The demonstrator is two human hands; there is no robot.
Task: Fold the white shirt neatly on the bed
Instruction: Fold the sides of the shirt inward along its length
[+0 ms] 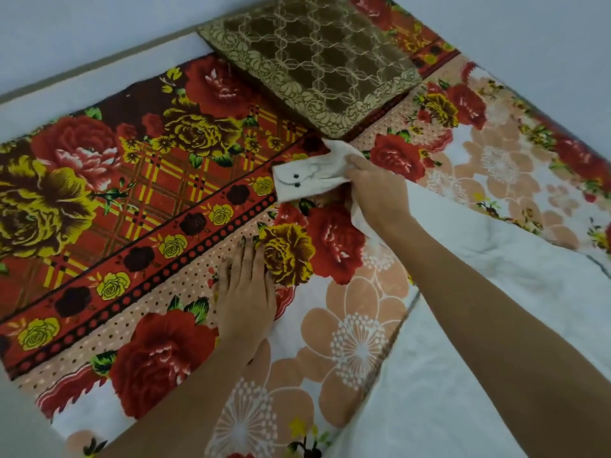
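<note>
White shirt (496,292) cloth covers the right side of the bed, its body spread flat over the floral bedsheet (99,200), with one edge running diagonally down toward the lower middle of the view. One sleeve (330,173) stretches out from the body toward the upper left. It ends in a cuff (291,183) that carries two dark buttons (296,176) and lies on the sheet just below the corner of a brown and gold patterned cushion (314,61).

The right hand (377,190) sits on this sleeve just behind the cuff. Its fingers are curled round the bunched cloth and grip it, and the arm reaches in straight from the lower right across the shirt's body.

The left hand (246,292) is apart from the shirt, lower and to the left of the cuff. It lies palm down on the bedsheet with its fingers straight and close together, pointing away from the person. Its forearm comes up from the bottom edge of the view. A pale wall (82,28) borders the bed on its far side.
</note>
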